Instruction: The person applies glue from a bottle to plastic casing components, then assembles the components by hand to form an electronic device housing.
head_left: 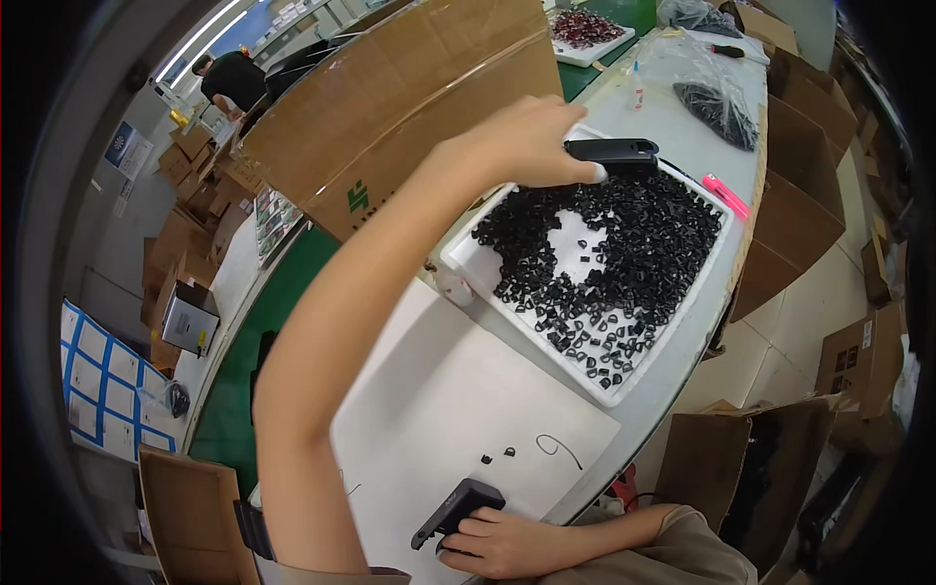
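Observation:
My left hand reaches over the far edge of a white tray and grips a black oblong plastic part. The tray holds several small black plastic pieces spread around a bare patch in its middle. Near the table's front edge, my right hand holds a second black oblong part that rests on the white table. Two tiny black pieces and a thin curved black strand lie loose on the table between the tray and my right hand.
A large cardboard box stands left of the tray. Beyond the tray lie a pink marker, a clear bag of black parts, a small bottle and a tray of red pieces. Open cardboard boxes stand on the floor at right. A person works far back left.

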Tool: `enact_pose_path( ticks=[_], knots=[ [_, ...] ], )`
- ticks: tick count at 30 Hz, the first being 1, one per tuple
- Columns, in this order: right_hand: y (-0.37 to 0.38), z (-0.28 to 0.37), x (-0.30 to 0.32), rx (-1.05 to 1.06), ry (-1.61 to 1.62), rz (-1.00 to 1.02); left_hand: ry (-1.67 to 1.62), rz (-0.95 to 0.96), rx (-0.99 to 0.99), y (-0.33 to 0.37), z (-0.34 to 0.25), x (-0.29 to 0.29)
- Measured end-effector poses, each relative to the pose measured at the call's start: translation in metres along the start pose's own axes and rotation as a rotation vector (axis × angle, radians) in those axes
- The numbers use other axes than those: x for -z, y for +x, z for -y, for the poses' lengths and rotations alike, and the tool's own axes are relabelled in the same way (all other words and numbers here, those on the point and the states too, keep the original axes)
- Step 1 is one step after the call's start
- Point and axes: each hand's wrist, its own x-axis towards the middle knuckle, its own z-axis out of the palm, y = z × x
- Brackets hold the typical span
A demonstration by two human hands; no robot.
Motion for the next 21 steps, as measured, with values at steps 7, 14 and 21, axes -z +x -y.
enact_pose_path(
  ticks=[7, 14, 21],
  knots=[
    [0.004, 0.002, 0.001, 0.009, -0.008, -0.013, -0.039, 0.099, 0.018, 0.055, 0.013, -0.057],
    [0.0, -0.002, -0.002, 0.032, -0.012, -0.04, 0.038, 0.009, -0.034, 0.06, 0.019, -0.061],
    [-0.002, -0.002, -0.007, 0.007, 0.007, -0.035, -0.145, -0.679, -0.118, 0.076, 0.03, 0.004]
  ],
)
